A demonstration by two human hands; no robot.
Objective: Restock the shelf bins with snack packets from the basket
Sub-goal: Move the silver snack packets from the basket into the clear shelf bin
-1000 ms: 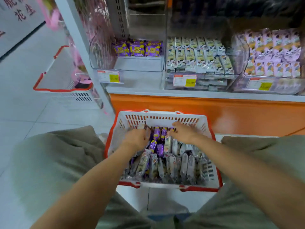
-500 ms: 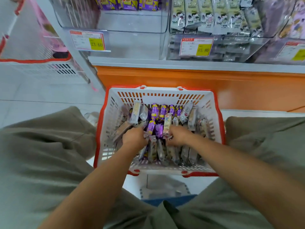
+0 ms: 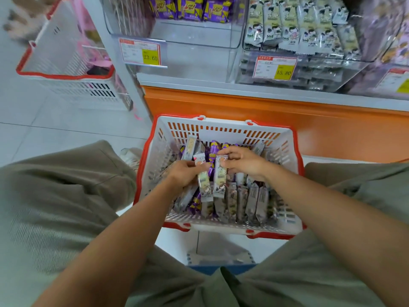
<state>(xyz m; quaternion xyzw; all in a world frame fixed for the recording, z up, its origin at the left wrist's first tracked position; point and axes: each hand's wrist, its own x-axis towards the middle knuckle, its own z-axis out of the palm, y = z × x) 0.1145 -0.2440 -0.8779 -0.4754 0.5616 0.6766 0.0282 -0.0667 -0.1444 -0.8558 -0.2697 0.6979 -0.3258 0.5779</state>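
Observation:
A white basket with a red rim (image 3: 223, 120) sits on the floor between my knees, holding several grey-white and purple snack packets (image 3: 245, 200). My left hand (image 3: 183, 173) grips one grey-white packet (image 3: 203, 180) lifted above the pile. Beside it, my right hand (image 3: 243, 162) pinches the top of another grey-white packet (image 3: 220, 180). On the shelf above, a clear bin (image 3: 199, 36) holds purple packets at its back, and the bin to its right (image 3: 305, 29) is full of grey-white packets.
A second white basket with a red rim (image 3: 64, 72) stands on the tiled floor at the left, by the shelf's end post. An orange base panel (image 3: 276, 120) runs under the shelf, right behind the basket. Price tags (image 3: 141, 52) hang on the bin fronts.
The view has tilted down toward the basket. Both hands moved from the far end of the pile toward the middle and each lifted a grey-white packet.

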